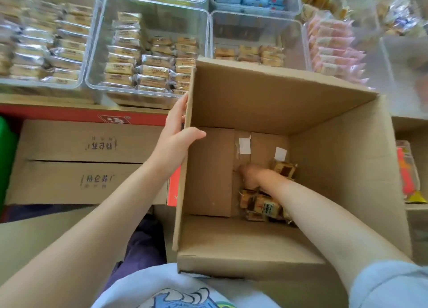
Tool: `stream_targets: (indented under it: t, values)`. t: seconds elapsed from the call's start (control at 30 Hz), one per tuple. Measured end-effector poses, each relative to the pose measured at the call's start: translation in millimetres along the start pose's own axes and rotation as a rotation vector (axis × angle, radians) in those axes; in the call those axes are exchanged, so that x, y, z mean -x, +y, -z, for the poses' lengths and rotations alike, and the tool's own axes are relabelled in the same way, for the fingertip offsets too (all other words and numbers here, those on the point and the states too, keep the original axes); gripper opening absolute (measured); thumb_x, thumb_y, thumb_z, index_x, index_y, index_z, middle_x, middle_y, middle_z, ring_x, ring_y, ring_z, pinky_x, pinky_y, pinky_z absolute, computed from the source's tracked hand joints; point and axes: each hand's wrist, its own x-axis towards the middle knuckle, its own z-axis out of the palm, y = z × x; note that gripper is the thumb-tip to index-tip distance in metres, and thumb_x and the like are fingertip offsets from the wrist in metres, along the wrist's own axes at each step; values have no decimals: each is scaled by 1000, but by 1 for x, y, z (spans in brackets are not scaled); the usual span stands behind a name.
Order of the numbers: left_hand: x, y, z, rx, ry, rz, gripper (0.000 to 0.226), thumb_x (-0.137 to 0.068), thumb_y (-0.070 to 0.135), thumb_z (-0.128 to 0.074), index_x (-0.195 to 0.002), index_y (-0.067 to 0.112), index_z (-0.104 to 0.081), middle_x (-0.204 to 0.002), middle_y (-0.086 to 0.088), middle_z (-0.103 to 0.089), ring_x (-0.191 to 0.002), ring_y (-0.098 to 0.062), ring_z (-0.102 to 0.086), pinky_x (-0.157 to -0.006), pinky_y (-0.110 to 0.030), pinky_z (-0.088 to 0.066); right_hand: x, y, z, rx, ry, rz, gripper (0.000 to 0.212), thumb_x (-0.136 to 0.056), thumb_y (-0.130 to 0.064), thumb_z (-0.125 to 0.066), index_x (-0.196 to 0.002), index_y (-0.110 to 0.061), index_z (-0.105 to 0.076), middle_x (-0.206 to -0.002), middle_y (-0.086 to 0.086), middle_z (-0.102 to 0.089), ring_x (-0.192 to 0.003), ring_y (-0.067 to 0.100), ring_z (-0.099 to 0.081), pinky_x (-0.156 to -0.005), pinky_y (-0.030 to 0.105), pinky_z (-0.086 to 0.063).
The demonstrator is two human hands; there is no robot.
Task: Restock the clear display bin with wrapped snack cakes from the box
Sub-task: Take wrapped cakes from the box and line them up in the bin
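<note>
Clear display bins point(148, 53) of wrapped snacks crowd the shelf at twelve o'clock. Left hand point(178, 131) grips the cardboard box point(278, 104) wall; right hand point(254, 175), grip unclear, reaches among snack cakes point(261, 206) at five o'clock.

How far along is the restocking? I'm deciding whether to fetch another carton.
Mostly done: the clear display bin already holds rows of wrapped cakes, and the box is nearly empty. In hand: the left hand grips the box wall while the right hand reaches among the last snack cakes on its floor; its grip is blurred. Left: moving those few across.
</note>
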Motion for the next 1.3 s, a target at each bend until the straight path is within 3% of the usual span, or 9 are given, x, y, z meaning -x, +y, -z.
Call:
stream_targets:
  t: [0.1,0.2,0.4,0.53,0.7,0.87,0.93,1.1,1.3]
  values:
    - [-1,1,-4,7,23,-6,87,-72,24,-60,-154,36,-34,-150,13,-47,-137,-7,-46,-112,-37,-43,-4,3,-5,89,32,36,78,-92,-2,-62,-158,-15,-24,-149,14,-46,-126,29,-54,-91,32,-51]
    - [2,2,-8,28,30,-25,78,-75,16,-56,-149,35,-39,-141,14,-55,-126,-2,-54,-97,-21,-50,1,6,-5,140,39,32,63,-95,-6,-61,-153,-11,-35,-144,14,-51,-125,29,-56,-95,34,-50]
    - [6,4,-13,55,49,-33,81,-74,18,-56,-152,31,-38,-139,12,-57,-124,-4,-56,-97,-24,-52,5,15,-1,141,57,11,50,-96,-12,-62,-144,-9,-47,-137,12,-56,-121,28,-57,-95,37,-49]
    - [5,2,-11,42,59,-20,83,-74,19,-57,-153,33,-37,-146,7,-53,-134,-17,-51,-111,-46,-45,22,11,16,-101,69,118,59,-91,-10,-68,-145,-13,-45,-138,10,-54,-119,28,-57,-90,35,-52]
    - [2,-2,-10,9,51,-45,62,-96,8,-58,-152,30,-40,-134,13,-59,-120,-5,-59,-99,-30,-53,67,-3,86,-566,195,408,31,-89,-28,-73,-116,-19,-60,-114,3,-69,-106,25,-66,-91,39,-55]
    - [1,6,1,-320,284,-213,45,-97,38,-66,-139,25,-55,-126,7,-59,-111,-3,-56,-86,-15,-47,152,-15,142,-962,244,713,31,-99,-25,-61,-125,-8,-61,-118,12,-71,-112,28,-68,-96,42,-54]
    - [0,25,9,-231,268,-272,40,-95,42,-66,-131,24,-61,-111,9,-65,-98,1,-59,-74,-9,-46,182,-23,158,-1025,323,796,35,-100,-21,-60,-127,1,-57,-117,15,-69,-114,32,-66,-99,47,-52]
    - [-15,69,39,71,72,-264,25,-98,30,-65,-120,19,-67,-94,1,-75,-87,-15,-70,-67,-28,-54,221,-62,194,-1091,516,865,37,-89,-32,-69,-116,-7,-63,-107,11,-70,-104,36,-65,-97,61,-46]
    - [-55,63,106,156,166,-266,27,-99,27,-66,-123,16,-66,-100,-6,-76,-92,-24,-74,-74,-40,-61,207,-118,225,-924,696,688,25,-92,-29,-72,-115,-19,-69,-106,-2,-75,-93,7,-68,-72,22,-52]
